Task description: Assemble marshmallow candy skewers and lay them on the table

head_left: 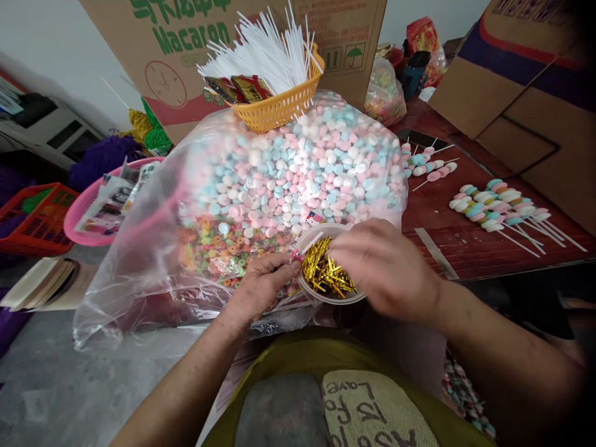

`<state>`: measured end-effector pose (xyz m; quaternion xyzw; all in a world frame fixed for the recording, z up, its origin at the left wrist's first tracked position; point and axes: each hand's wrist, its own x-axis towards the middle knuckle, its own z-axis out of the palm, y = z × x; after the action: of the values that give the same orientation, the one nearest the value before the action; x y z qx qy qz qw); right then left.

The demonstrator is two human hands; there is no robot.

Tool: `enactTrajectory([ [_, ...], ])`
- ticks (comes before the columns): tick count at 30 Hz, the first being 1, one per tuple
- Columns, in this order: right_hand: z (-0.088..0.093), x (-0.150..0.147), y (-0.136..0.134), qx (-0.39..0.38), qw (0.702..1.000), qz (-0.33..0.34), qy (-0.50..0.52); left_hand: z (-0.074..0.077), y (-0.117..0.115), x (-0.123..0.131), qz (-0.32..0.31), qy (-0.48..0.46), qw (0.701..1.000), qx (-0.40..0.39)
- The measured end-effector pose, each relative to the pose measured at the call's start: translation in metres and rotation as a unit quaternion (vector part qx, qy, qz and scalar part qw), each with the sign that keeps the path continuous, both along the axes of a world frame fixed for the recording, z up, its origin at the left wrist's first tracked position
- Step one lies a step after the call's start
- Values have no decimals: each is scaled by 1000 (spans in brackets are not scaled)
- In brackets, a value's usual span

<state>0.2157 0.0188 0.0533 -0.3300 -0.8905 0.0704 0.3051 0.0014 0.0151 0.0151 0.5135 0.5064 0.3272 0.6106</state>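
My left hand (pixel 265 279) is closed in a pinch at the left rim of a round clear tub (pixel 344 300). From its fingertips a white stick (pixel 313 242) with a small pink wrapped end pokes out over the tub. Gold twist ties (pixel 326 267) fill the tub in a loose heap. Over the tub's right side is my right hand (pixel 386 267), smeared by motion, so its fingers cannot be made out. Just behind the tub spreads a big clear plastic bag (pixel 298 167) of pink, white and blue candies, with colourful rings at its near left part.
A yellow basket (pixel 279 108) of white sticks stands on the bag, before a cardboard box (pixel 344 37). Several candy skewers (pixel 498 205) lie on the red table (pixel 428 211) at right. A pink basin (pixel 84 214) with printed packets and an orange crate (pixel 37 217) are at left.
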Motion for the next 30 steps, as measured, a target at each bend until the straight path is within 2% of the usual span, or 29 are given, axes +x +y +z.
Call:
enactTrajectory([
  [2,5,-8,-14,124,983,53,-121,12,0,-2,-91,-48,990,-96],
  [5,-6,-17,-22,202,950,86,-222,24,2,-2,-201,-71,963,-164],
  [7,-19,-19,-25,218,941,102,-239,27,1,0,-280,-30,948,-147],
  [8,-24,-19,-27,205,942,102,-243,27,0,2,-304,20,946,-106],
  [10,-28,-19,-30,118,958,69,-253,26,-5,6,-294,171,939,42],
  [12,-23,-18,-30,-60,968,19,-244,22,-13,10,-236,304,893,232],
  [14,-10,-15,-23,-257,947,13,-191,16,-22,12,-201,351,830,385],
  [15,-3,-12,-17,-341,926,34,-158,13,-26,11,-189,346,811,432],
  [16,3,-8,-9,-398,907,55,-125,10,-28,10,-172,333,808,455],
  [17,7,-3,-2,-418,901,61,-97,8,-30,8,-142,312,824,452],
  [18,8,1,5,-401,911,46,-82,5,-31,6,-107,284,854,422],
  [20,-1,7,17,-288,951,-23,-115,1,-31,2,-31,214,928,304],
  [22,-21,6,22,-168,963,-78,-195,-3,-29,0,36,136,975,172],
  [24,-43,0,23,-133,953,-87,-257,-4,-28,1,71,79,992,71],
  [26,-56,-7,23,-140,946,-89,-277,-3,-27,3,87,46,995,10],
  [28,-57,-10,26,-144,938,-93,-301,0,-27,5,109,35,993,-19],
  [30,-49,-8,29,-145,930,-100,-322,3,-27,5,142,26,989,-28],
])
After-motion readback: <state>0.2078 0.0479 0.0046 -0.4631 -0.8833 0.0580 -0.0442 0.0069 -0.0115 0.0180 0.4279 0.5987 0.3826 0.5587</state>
